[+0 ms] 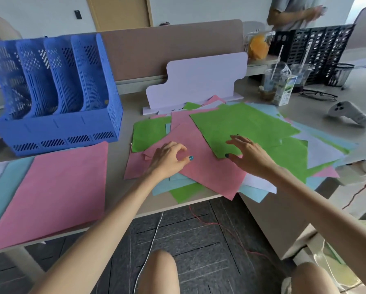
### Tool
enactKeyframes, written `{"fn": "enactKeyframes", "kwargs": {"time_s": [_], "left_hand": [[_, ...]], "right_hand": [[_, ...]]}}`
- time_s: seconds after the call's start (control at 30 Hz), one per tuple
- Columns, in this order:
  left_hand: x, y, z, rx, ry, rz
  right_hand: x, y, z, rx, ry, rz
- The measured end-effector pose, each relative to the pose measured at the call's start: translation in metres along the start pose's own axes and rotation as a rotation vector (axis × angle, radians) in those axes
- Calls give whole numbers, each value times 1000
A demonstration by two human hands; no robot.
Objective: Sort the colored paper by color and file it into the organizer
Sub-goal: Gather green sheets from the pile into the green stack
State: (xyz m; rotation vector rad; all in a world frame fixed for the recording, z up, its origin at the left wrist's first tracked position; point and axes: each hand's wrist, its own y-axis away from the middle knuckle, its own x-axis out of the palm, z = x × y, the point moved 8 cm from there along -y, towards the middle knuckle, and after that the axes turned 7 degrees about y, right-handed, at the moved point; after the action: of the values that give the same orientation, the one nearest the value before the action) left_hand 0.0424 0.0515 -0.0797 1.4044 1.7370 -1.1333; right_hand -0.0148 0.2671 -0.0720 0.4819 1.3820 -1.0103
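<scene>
A loose pile of colored paper (230, 145) in pink, green, light blue and white lies fanned across the middle of the tabletop (117, 177), some sheets hanging over its near edge. The left hand (169, 158) rests on a large pink sheet (209, 168) on top of the pile. Its fingers (177, 148) are curled in toward the palm, and I cannot tell whether they pinch the paper. The right hand (249, 155) is over a green sheet (241, 124) that overlaps the pink one, with its fingers (237, 139) spread wide and the thumb at the green sheet's near edge. To the left, apart from the pile, lie a pink stack (50, 187) and, beside it, a light-blue sheet (6, 187). Behind them stands the blue organizer (57, 124), upright, with no paper visible in its slots. A white board (196, 79) stands behind the pile.
</scene>
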Motion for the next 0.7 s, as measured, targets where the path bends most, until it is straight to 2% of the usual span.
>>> {"fn": "enactKeyframes", "kwargs": {"time_s": [0.1,0.27,0.37,0.6,0.7], "left_hand": [[2,-5,-2,-12,-56,0],[-1,-22,-24,6,63,-112],[7,-32,-44,-8,63,-125],[33,-55,-76,-138,28,-131],[41,-67,-81,-221,37,-131]], "right_hand": [[4,-6,-13,-14,42,36],[-2,-18,-39,-19,14,42],[-6,-25,-60,-14,26,44],[-14,-39,-126,123,69,23],[-15,-43,-141,123,55,45]]}}
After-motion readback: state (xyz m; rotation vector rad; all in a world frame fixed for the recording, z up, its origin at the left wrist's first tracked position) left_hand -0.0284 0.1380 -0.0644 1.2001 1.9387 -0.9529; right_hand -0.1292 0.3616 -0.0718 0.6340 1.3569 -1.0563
